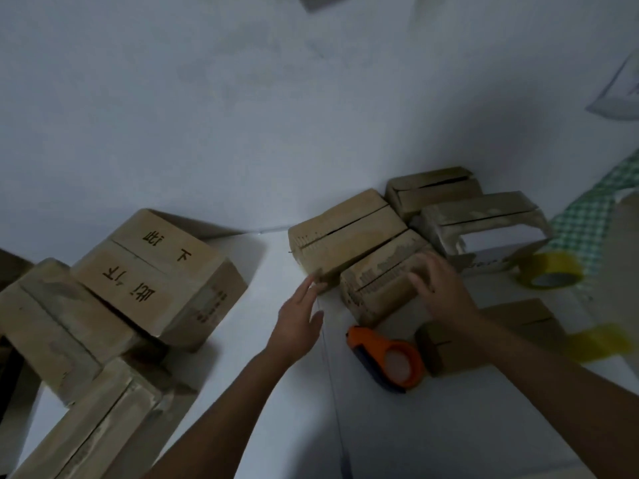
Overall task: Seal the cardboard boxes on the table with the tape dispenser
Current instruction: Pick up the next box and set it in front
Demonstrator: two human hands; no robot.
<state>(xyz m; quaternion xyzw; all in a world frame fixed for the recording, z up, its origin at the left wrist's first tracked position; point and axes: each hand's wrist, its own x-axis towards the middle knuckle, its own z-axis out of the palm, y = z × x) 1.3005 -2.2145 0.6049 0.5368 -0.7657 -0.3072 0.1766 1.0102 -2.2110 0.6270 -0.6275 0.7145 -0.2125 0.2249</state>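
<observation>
Several small cardboard boxes lie on the white table [432,426]. My right hand [441,288] rests with spread fingers on top of the near box [377,288] in the middle group. My left hand [299,319] reaches with straight fingers to the near corner of the neighbouring box [345,233], whose top seam is open. The orange tape dispenser [387,357] lies on the table just in front of the near box, between my two arms, and neither hand touches it.
More boxes stand behind: one [432,190] at the wall and a torn one [484,223] showing white inside. A stack of larger boxes [152,271] fills the left. Two yellow tape rolls [549,271] [598,340] and another box [518,319] lie at the right.
</observation>
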